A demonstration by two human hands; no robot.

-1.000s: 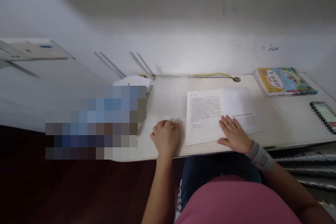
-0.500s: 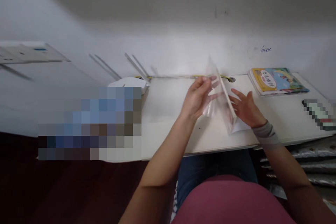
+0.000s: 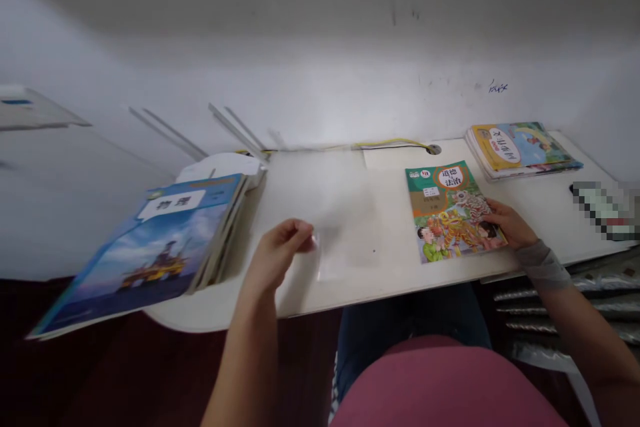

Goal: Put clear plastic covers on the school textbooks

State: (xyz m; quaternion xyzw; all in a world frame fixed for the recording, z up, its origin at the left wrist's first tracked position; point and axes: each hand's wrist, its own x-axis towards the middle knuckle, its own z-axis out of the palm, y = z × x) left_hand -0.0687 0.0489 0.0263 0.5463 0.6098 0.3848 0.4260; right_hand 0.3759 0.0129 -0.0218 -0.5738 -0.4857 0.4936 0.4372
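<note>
My right hand (image 3: pixel 513 227) grips the right edge of a textbook (image 3: pixel 450 217), thumb on top. Its green cover shows Chinese characters and a colourful lion-dance picture, and it lies cover up, about flat over the white tabletop. Off to the left, my left hand (image 3: pixel 280 250) is closed in a pinch on a clear plastic sheet (image 3: pixel 327 257). The sheet is so transparent that its full outline cannot be made out; it spreads over the tabletop to the right of the fingers.
A stack of blue-covered books (image 3: pixel 165 233) leans out over the left end of the table (image 3: pixel 350 213). Behind it stands a white router (image 3: pixel 220 165) with antennas. At the back right lies a pile of booklets (image 3: pixel 520 150), with a blurred-out phone (image 3: pixel 605 210) nearer. A yellow cable (image 3: pixel 395 142) follows the wall.
The book, held edge-on between my hands before, now lies flat with its cover showing in my right hand. My left hand has moved left and nearer, drawing the clear plastic away.
</note>
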